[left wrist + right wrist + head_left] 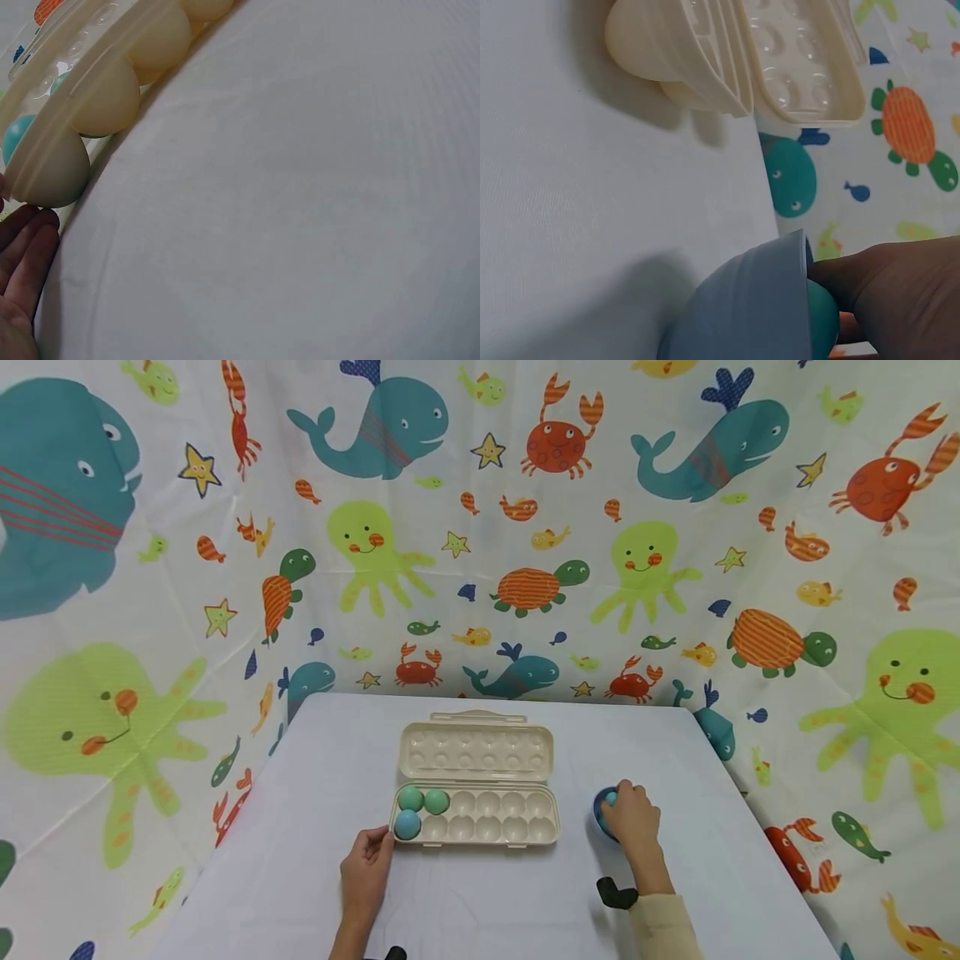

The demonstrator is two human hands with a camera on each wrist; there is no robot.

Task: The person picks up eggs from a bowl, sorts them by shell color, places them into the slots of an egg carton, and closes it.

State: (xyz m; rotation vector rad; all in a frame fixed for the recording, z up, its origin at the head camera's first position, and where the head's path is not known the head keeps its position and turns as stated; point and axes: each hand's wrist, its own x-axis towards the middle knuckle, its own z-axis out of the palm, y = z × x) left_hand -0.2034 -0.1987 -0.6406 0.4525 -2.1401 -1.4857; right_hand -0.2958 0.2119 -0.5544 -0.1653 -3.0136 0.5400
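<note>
An open beige egg carton point(487, 817) lies on the table, its lid point(477, 752) folded back. Two green balls point(410, 798) and one blue ball point(407, 825) sit in cups at its left end. My left hand point(367, 870) holds the carton's front left corner, fingertips point(46, 219) against the end cup and a bit of thumb visible at the frame's edge. My right hand point(633, 818) reaches into a small blue bowl point(742, 307) right of the carton. Its fingers pinch a blue-green ball point(823, 319) at the bowl's mouth. The bowl's inside is mostly hidden.
A white cloth covers the table point(495, 902). Behind it and at both sides hangs a curtain point(465, 610) printed with sea animals. A dark strap piece point(617, 893) shows at the right wrist.
</note>
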